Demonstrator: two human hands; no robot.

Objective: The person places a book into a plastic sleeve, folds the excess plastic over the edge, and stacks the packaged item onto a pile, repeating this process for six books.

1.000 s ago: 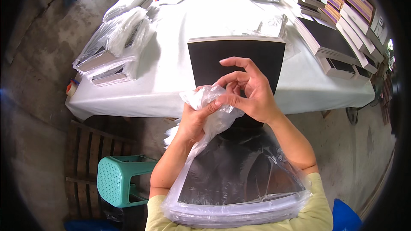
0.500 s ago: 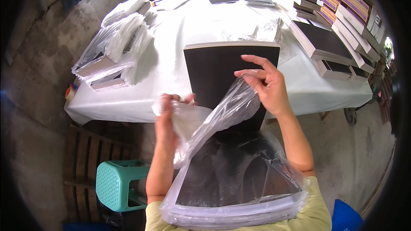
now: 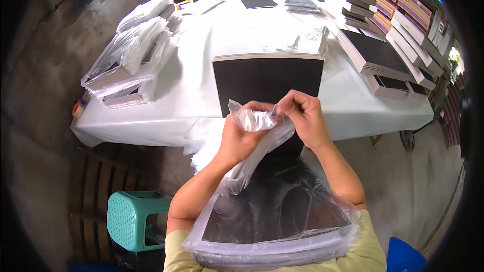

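Clear plastic film (image 3: 258, 121) bunched in my curled left hand (image 3: 239, 140); my right hand (image 3: 303, 115), fingers nearly closed, pinches its edge. Black-faced stack (image 3: 267, 78) at table's (image 3: 136, 130) near edge.

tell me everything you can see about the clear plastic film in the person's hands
The clear plastic film looks thin, crinkled and see-through, with bright highlights. It is bunched in the left hand, while fingertips of the right hand pinch its upper right part. Loose folds hang below, partly overlapping the upright black board in this view. Its full size and shape cannot be told.
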